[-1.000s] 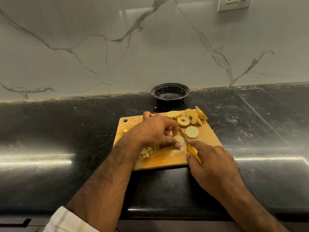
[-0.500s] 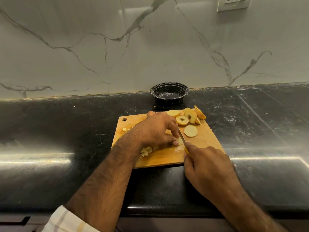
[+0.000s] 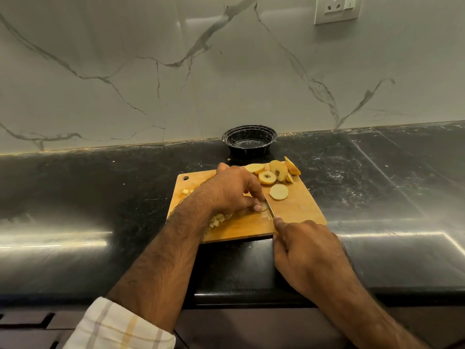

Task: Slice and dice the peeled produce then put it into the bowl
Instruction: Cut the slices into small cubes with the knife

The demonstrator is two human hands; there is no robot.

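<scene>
A wooden cutting board (image 3: 299,210) lies on the black counter. My left hand (image 3: 234,190) pins a pale slice (image 3: 263,207) under its curled fingertips at the board's middle. My right hand (image 3: 307,253) grips a knife; the blade (image 3: 269,209) stands right beside those fingertips, and the handle is hidden in my fist. Several round peeled slices (image 3: 273,173) are piled at the board's far edge, and one slice (image 3: 278,191) lies apart. Diced pieces (image 3: 217,220) sit under my left wrist. A black bowl (image 3: 249,141) stands behind the board by the wall.
The marble wall rises right behind the bowl, with a socket (image 3: 336,8) at the upper right. The black counter (image 3: 88,187) spreads wide to the left and right of the board. One small piece (image 3: 185,191) lies near the board's left corner.
My right hand has slid the knife forward along the board, so the yellow handle is now hidden. My left fingertips shifted slightly on the slice.
</scene>
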